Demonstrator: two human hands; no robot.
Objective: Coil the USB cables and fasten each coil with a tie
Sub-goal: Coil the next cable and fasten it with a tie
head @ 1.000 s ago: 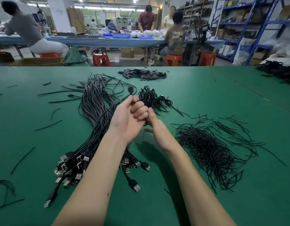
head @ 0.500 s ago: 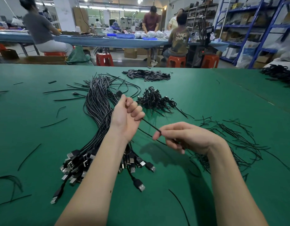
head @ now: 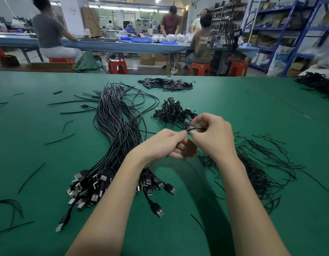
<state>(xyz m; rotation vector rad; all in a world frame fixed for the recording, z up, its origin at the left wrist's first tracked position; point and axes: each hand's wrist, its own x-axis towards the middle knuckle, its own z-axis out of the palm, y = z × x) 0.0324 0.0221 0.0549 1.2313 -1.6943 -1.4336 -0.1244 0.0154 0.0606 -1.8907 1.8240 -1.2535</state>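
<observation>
A wide green surface fills the workshop foreground, with other people seated on red stools at a long blue table beyond it. Both hands meet above the middle of the surface. The left hand has its fingers curled, pinching a thin black tie at its fingertips. The right hand is curled too, pinching the same tie just beside the left fingertips; a small dark cable coil seems to sit between the palms, but it is mostly hidden. Left of the hands and under the left forearm lies a thick bundle of USB cables, plugs fanned toward the person. Just beyond the hands sits a heap of finished coils. Right of the right hand spreads a loose pile of ties. Farther beyond lies a heap of small black pieces.
</observation>
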